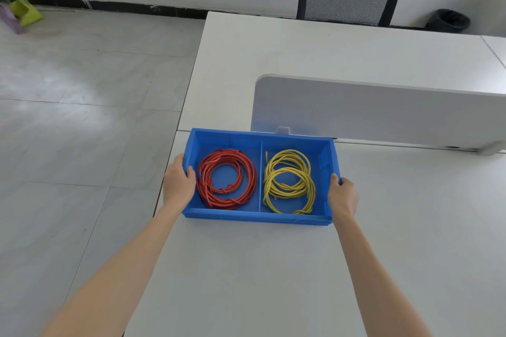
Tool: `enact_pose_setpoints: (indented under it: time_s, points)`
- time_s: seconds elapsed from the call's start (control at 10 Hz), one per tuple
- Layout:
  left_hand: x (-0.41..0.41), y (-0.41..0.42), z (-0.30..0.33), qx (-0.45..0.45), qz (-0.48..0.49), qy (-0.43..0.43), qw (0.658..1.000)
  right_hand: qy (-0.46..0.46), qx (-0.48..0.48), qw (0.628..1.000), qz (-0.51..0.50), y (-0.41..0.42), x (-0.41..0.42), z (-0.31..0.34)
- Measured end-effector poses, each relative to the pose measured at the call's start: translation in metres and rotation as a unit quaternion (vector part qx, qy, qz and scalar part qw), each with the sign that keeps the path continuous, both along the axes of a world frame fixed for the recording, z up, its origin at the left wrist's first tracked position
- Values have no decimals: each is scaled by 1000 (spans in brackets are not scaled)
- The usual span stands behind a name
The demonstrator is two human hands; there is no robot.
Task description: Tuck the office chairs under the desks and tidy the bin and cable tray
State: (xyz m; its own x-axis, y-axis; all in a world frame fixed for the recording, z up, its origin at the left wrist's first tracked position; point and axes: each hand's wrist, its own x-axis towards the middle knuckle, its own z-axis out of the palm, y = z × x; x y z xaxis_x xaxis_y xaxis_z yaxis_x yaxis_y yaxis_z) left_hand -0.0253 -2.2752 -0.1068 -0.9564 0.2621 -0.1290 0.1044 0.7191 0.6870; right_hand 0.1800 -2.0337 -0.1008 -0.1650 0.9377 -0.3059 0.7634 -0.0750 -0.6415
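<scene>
On the white counter (pixel 273 268) we are on the cable-tray step: the blue tray (pixel 260 217) sits near its left edge, left hand (pixel 178 183) and right hand (pixel 342 195) gripping its ends, fingers curled over the rims. Next, we judge, square it against the divider panel (pixel 383 109).

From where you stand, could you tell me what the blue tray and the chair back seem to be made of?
The blue tray looks like moulded plastic: uniform colour, slight sheen, thin ribbed walls. The chair back seems to be grey see-through mesh in a black frame, probably plastic.

Head-worn view, looking forward and down, close over desk (pixel 246 268)
</scene>
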Motion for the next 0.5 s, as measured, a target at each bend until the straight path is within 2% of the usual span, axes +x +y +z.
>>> enact_pose_setpoints:
  time_s: [0.2,0.3,0.4,0.5]
  points:
    - [-8,-3,2,-3,-25,-58,998,-13,-29,998,58,8,3,9]
    - [-7,-14,3,-18,-44,-57,997,-44,-31,991,119,5,12,18]
    - [8,-26,11,6,-21,-38,999,-30,-42,988,146,-11,23,33]
    - [48,-53,22,57,1,-11,998,4,62,984,169,-43,56,36]
